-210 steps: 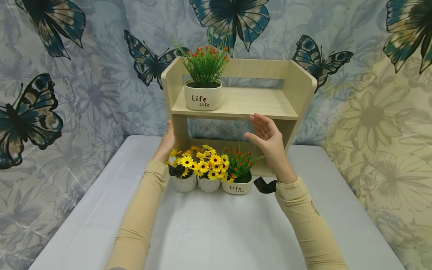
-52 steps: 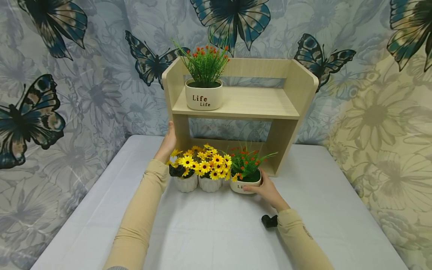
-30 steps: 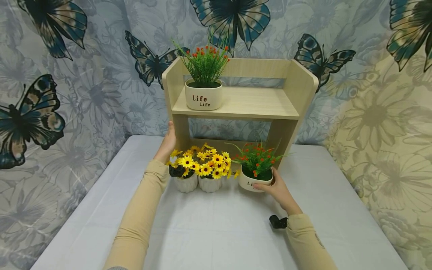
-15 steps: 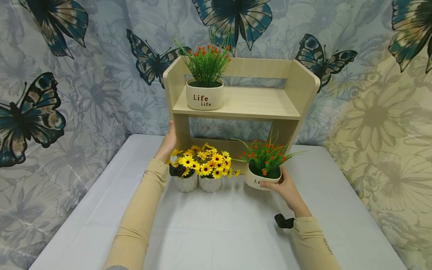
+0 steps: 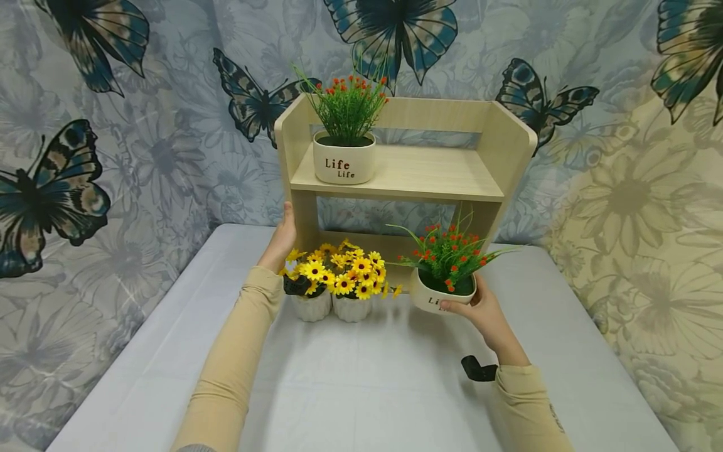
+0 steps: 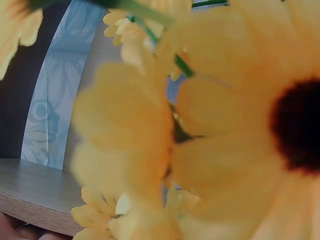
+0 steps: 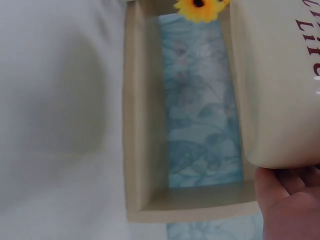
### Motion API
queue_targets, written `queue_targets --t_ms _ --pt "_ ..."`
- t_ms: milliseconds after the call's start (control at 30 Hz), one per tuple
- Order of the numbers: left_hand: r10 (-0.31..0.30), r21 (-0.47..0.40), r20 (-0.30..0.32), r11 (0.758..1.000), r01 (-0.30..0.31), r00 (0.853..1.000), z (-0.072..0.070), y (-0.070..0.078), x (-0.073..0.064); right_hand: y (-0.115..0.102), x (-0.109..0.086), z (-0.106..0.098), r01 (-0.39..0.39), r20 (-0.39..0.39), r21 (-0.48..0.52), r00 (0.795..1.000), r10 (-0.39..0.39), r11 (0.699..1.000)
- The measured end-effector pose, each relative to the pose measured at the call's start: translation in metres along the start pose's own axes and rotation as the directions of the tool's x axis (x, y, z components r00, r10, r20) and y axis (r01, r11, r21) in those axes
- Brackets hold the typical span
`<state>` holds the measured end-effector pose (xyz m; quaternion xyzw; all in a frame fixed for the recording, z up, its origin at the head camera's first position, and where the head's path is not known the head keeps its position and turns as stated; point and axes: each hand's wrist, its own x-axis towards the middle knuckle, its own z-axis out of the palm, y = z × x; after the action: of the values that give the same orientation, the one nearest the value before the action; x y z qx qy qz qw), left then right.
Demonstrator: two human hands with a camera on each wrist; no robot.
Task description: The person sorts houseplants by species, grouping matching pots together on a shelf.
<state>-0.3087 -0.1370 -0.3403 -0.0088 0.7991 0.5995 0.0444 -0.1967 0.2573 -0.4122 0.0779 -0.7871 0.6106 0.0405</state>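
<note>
My right hand (image 5: pixel 490 314) grips a white oval flowerpot (image 5: pixel 426 296) of grassy greenery and small red flowers, thumb across its front lettering. In the head view the pot hangs above the table, before the right part of the wooden shelf's (image 5: pixel 440 172) lower opening. The right wrist view has the pot (image 7: pixel 285 100) large, with fingers (image 7: pixel 272 192) against its underside. My left hand (image 5: pixel 278 242) rests against the shelf's left side panel; some of its fingers are hidden. Near it stand two small white pots (image 5: pixel 353 309) of yellow flowers (image 5: pixel 342 271), which mostly fill the left wrist view.
A matching "Life" pot (image 5: pixel 344 162) with red flowers stands at the left of the upper shelf. The shelf sits at the back of a white-covered table (image 5: pixel 344 389), before a butterfly-patterned cloth backdrop (image 5: pixel 164 157). A black camera mount (image 5: pixel 479 369) juts from my right wrist.
My right hand came down from beside the shelf, took hold of the red-flowered pot, moved it right away from the yellow flowers and raised it. My left hand has stayed at the shelf's side.
</note>
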Motion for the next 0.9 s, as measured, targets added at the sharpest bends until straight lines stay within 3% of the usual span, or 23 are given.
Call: queue_targets --t_ms 433,700,900 --pt "0.002 0.007 0.001 1.0 -0.002 1.0 0.0 -0.002 -0.001 -0.022 -0.002 0.003 0.066 0.017 0.011 0.998 -0.066 0.998" --pt "0.0 0.001 -0.004 1.0 0.0 1.0 -0.001 -0.002 0.0 -0.038 -0.001 0.003 0.14 0.01 0.089 0.99 -0.142 0.986" --pt "0.005 -0.011 -0.009 1.0 -0.005 1.0 0.0 -0.003 0.001 -0.043 0.0 0.002 0.147 0.01 0.114 0.989 -0.149 0.983"
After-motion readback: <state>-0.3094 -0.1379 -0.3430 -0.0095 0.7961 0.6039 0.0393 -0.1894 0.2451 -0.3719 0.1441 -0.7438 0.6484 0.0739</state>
